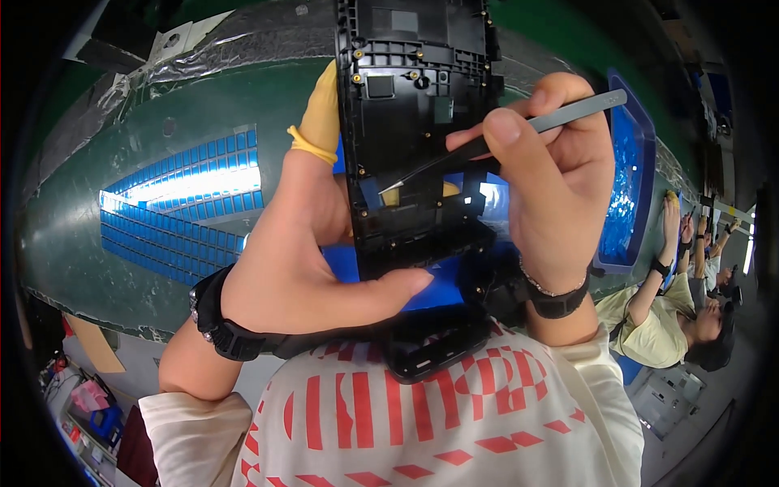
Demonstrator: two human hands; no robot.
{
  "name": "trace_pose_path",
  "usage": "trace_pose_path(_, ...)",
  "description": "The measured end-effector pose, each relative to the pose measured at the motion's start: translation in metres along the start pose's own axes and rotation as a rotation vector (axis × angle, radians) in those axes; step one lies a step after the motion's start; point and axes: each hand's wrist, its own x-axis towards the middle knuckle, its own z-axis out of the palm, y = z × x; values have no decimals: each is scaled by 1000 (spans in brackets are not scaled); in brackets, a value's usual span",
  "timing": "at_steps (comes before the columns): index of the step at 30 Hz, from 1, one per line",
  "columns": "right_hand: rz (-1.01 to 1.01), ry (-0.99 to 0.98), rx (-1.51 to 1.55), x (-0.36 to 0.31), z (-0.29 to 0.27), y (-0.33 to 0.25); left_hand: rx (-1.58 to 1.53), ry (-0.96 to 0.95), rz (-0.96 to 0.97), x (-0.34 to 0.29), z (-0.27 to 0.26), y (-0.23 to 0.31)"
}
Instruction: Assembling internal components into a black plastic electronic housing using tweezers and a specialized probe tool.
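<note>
Black housing: I have the long moulded black housing (391, 114) raised above the bench in front of the chest, its far end running past the top edge of my view.
Left hand: my left hand (284, 272) grasps the housing, thumb near its close end, a finger in a yellow finger cot (320, 118) along its left side.
Right hand: my right hand (560, 174) pinches the tweezers (576, 110) between thumb and fingers; I cannot tell whether the tips grip anything.
Tweezer tips: they slant down-left over the housing, just beside a small bluish patch (369, 191); contact is unclear to me.
Scratch risk: I judge that a slip of the right wrist could drag the metal points across the patch or plastic.
Tilt risk: the housing is held in the air, so a loosened left grip could let it twist under the tool.
Left bench: rows of blue pieces (182, 223) lie on the green bench top (65, 235), glaring under the light.
Right bench: a blue tray (647, 166) stands just beyond my right hand, limiting elbow room.
In the way: my right hand hides part of the housing's right edge.
Further right: a co-worker (659, 325) sits well apart.
</note>
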Motion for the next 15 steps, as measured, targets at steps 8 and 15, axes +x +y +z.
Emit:
trace_pose_path(8,2,-5,-19,0,0,1,-17,-11,8,1,1,0)
trace_pose_path(15,3,-13,-22,0,1,2,5,-29,23,0,-1,1)
